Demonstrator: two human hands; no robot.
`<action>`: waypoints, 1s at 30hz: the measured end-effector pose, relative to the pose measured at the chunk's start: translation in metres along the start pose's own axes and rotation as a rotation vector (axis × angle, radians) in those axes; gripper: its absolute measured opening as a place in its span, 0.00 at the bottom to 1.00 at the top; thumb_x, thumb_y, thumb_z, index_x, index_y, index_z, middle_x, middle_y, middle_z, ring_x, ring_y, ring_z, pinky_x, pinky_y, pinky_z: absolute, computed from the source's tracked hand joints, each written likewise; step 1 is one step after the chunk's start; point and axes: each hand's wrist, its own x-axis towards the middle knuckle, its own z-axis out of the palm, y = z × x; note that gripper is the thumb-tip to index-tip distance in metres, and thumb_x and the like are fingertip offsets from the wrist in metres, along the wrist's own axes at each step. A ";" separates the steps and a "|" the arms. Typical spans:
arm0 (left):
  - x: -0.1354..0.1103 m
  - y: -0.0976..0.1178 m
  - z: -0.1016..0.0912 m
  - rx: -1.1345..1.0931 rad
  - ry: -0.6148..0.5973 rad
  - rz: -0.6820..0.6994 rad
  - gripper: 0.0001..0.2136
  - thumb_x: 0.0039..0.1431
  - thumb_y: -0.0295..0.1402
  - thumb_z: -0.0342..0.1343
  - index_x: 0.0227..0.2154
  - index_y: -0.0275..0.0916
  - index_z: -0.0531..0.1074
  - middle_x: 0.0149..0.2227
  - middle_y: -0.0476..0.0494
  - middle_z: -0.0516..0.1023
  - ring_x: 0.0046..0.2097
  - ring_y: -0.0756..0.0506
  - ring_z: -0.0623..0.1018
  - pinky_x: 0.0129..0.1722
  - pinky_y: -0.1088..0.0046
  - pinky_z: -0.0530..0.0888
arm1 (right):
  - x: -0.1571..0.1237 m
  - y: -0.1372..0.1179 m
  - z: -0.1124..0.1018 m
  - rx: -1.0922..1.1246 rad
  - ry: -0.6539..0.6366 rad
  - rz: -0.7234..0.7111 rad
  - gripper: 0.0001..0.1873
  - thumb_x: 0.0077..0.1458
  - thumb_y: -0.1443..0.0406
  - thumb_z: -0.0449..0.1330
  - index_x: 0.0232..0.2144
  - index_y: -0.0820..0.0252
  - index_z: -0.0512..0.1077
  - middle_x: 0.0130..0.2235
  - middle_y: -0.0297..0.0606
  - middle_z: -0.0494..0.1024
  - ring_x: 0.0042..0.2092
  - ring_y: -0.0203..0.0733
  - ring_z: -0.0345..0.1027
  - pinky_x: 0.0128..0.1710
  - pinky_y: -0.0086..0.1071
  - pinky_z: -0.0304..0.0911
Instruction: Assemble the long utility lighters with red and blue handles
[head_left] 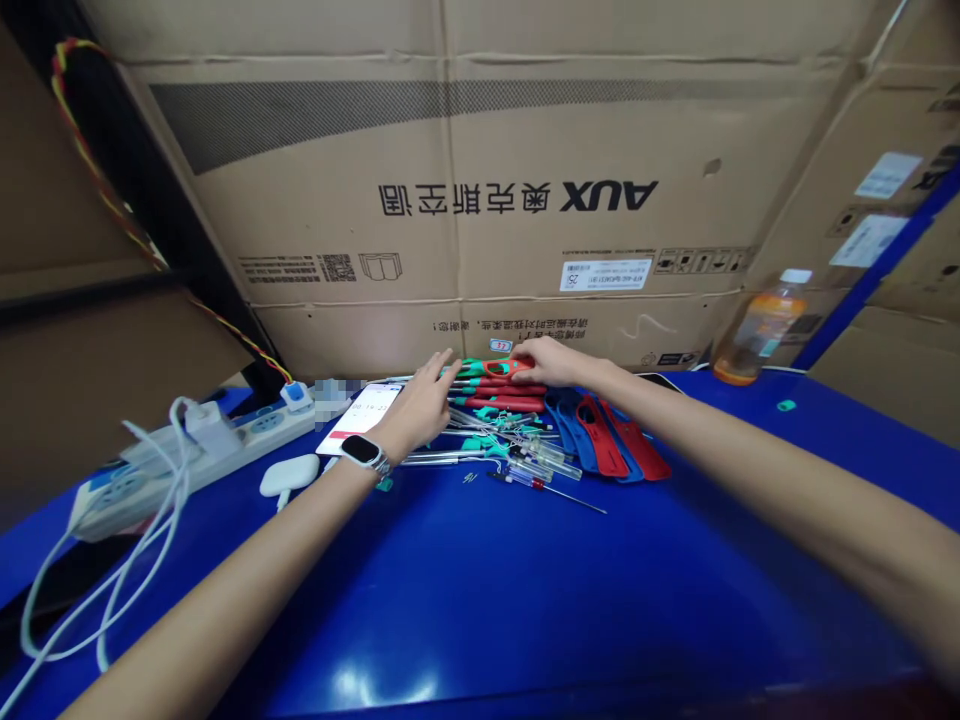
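A pile of screwdrivers [495, 400] with red and green handles lies at the back of the blue table [480, 590], against a cardboard box. My left hand [420, 405] reaches flat over the pile's left end, fingers stretched out and touching the shafts; a smartwatch [365, 452] is on that wrist. My right hand [544, 362] rests on the top of the pile, its fingers closed round a red and green handle [499, 368]. Red and blue plastic holders [607, 440] lie beside the pile on the right. Small clear-handled screwdrivers [544, 465] lie in front.
A phone [360, 415] lies under my left wrist. A white power strip [202, 440] with cables and a white charger [290, 473] sit at left. An orange drink bottle [761, 330] stands at back right. Large cardboard boxes [480, 180] wall the back.
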 end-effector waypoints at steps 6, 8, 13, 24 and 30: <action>0.018 0.002 0.025 0.083 -0.289 -0.125 0.30 0.61 0.24 0.40 0.67 0.26 0.51 0.71 0.30 0.47 0.70 0.37 0.52 0.67 0.55 0.56 | 0.006 0.008 0.016 -0.056 0.017 0.077 0.15 0.52 0.61 0.65 0.43 0.58 0.79 0.40 0.44 0.77 0.45 0.52 0.69 0.44 0.38 0.59; 0.018 0.004 0.027 0.096 -0.288 -0.152 0.28 0.64 0.27 0.39 0.67 0.28 0.51 0.71 0.33 0.47 0.70 0.38 0.53 0.67 0.55 0.55 | 0.002 0.008 0.018 -0.076 0.030 0.118 0.17 0.54 0.61 0.63 0.47 0.57 0.78 0.45 0.47 0.75 0.50 0.56 0.66 0.48 0.43 0.58; 0.018 0.005 0.023 0.098 -0.230 -0.154 0.25 0.66 0.29 0.39 0.66 0.34 0.53 0.71 0.35 0.49 0.70 0.38 0.53 0.67 0.50 0.55 | -0.015 -0.002 0.015 -0.076 0.117 0.184 0.20 0.59 0.59 0.59 0.52 0.55 0.72 0.50 0.46 0.72 0.54 0.55 0.62 0.52 0.48 0.56; 0.029 0.076 0.020 0.092 -0.001 0.299 0.12 0.64 0.23 0.46 0.45 0.36 0.72 0.47 0.37 0.74 0.51 0.39 0.72 0.49 0.59 0.71 | -0.116 -0.057 0.001 -0.217 0.217 0.366 0.11 0.58 0.57 0.60 0.30 0.58 0.74 0.37 0.44 0.74 0.43 0.50 0.65 0.43 0.40 0.59; 0.061 0.095 0.035 0.250 -0.092 0.420 0.10 0.63 0.24 0.50 0.43 0.35 0.75 0.46 0.35 0.74 0.48 0.39 0.74 0.48 0.61 0.71 | -0.130 -0.063 0.014 -0.216 0.140 0.504 0.14 0.55 0.56 0.61 0.34 0.60 0.78 0.42 0.48 0.76 0.47 0.53 0.66 0.45 0.42 0.58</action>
